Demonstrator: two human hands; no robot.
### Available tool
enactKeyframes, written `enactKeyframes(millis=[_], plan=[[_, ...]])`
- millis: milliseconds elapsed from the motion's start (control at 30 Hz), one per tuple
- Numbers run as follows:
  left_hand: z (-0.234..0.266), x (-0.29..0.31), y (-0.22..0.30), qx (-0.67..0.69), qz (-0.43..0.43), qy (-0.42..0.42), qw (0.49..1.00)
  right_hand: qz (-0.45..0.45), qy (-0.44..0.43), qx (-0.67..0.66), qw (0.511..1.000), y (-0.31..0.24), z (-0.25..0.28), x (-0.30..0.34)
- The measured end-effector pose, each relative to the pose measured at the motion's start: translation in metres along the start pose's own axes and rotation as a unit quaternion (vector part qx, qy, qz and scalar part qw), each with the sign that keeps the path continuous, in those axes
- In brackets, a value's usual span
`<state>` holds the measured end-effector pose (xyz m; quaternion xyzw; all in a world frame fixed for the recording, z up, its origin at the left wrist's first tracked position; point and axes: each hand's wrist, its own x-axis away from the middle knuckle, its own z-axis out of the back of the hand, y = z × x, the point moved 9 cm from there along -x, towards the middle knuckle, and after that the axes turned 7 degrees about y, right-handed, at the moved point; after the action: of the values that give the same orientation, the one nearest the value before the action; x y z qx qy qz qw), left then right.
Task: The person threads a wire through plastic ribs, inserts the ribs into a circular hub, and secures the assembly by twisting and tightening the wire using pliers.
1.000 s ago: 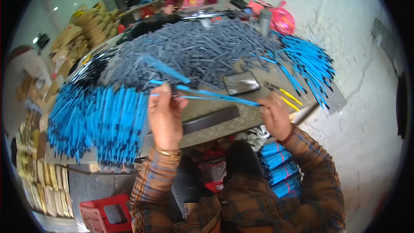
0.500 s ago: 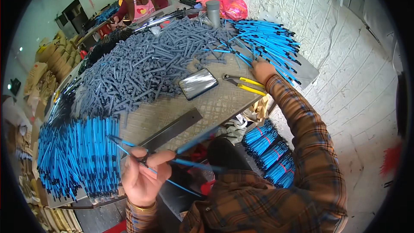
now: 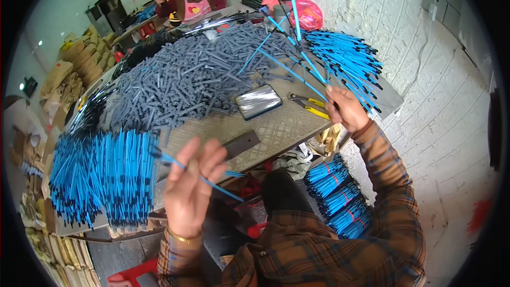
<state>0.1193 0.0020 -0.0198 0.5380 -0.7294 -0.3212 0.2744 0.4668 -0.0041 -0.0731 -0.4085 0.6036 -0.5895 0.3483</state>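
Note:
In my right hand [image 3: 346, 107] is a loose fan of thin blue rods [image 3: 309, 62] with black ends, raised over the right side of the table. My fingers close round their near ends. My left hand [image 3: 188, 191], blurred by motion, is at the table's near edge. A few blue rods [image 3: 223, 187] pass between its thumb and fingers; their exact number is unclear. Left of it lies a broad stack of blue rods [image 3: 125, 178]. Beyond my right hand lies another pile of blue rods [image 3: 345, 58]. Yellow-handled pliers [image 3: 313, 107] lie beside my right hand.
A heap of grey ribbed plastic pieces [image 3: 186, 77] covers the table's middle. A dark flat case [image 3: 258, 101] and a dark metal bar [image 3: 242, 144] lie nearer. Banded blue bundles [image 3: 342, 196] are below, right. A co-worker [image 3: 194, 0] sits across, by a pink bag [image 3: 307, 13].
My right hand has lifted several blue rods off the right pile. My left hand has moved up and right with its fingers more spread. The co-worker has raised a hand with dark sticks.

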Motion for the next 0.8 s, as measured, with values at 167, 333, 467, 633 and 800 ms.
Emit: enactKeyframes(millis=[167, 333, 467, 633, 800], plan=[[0.018, -0.036, 0.028, -0.044, -0.112, 0.007, 0.993, -0.074, -0.242, -0.053, 0.966, 0.008, -0.048, 0.059], [-0.006, -0.026, 0.003, -0.043, -0.042, -0.174, 0.983, -0.134, -0.399, -0.014, 0.907, 0.041, -0.101, 0.105], [-0.012, -0.019, 0.000, -0.032, -0.152, -0.058, 0.986, -0.184, -0.435, -0.214, 0.855, 0.055, -0.128, 0.129], [-0.010, 0.004, 0.014, 0.064, -0.249, -0.116, 0.959, -0.089, -0.340, -0.094, 0.931, 0.036, -0.125, 0.104], [-0.010, 0.038, 0.006, 0.043, -0.135, 0.001, 0.990, 0.178, 0.085, 0.499, 0.844, 0.021, 0.021, -0.063]])
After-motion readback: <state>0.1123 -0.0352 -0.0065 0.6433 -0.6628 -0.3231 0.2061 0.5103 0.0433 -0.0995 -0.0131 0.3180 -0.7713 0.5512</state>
